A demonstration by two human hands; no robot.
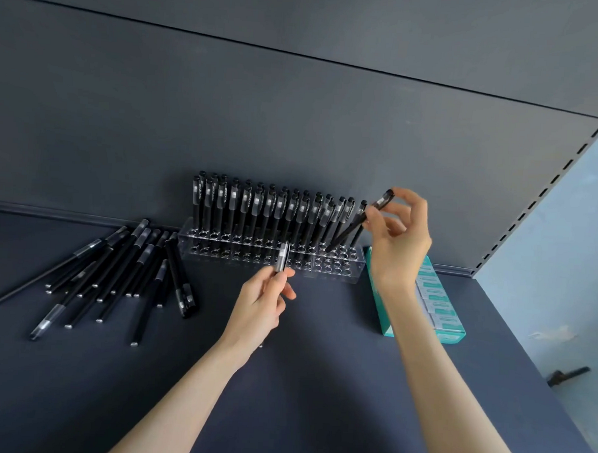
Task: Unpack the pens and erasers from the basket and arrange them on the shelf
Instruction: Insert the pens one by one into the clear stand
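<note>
Risks, by judgement:
- Shelf (pixel 318 381): the loose pens (pixel 117 269) lie fanned and overlapping near its back left. They are round-bodied, so a nudge could send some rolling toward the front edge.
- Clear acrylic pen rack (pixel 337 267): it stands at the back edge against the rear panel and looks light. A sideways push from a pen going in at an angle could shift or tip it.
- Eraser box (pixel 376 298): it sits just beside the right forearm, near the right edge. A dropped wrist could knock it askew.
- Right hand (pixel 398 244): its fingertips pinch the cap end of a slanted pen (pixel 348 232), whose tip is at the holes near the rack's right end. At that slant the tip could miss its hole or lever against the standing pens (pixel 254 207) and topple neighbours.
- Left hand (pixel 263 300): it grips a second pen (pixel 282 258), cap up, close to the rack's front. It could bump the rack.

Containers:
- Pen rack: the back rows are filled with black capped pens almost the full length. The front rows of holes are empty, and a few holes at the right end are open.
- Eraser box: a teal carton with an open top holding a row of wrapped white-and-teal erasers. I cannot tell the count.
- Basket: not in view.
</note>
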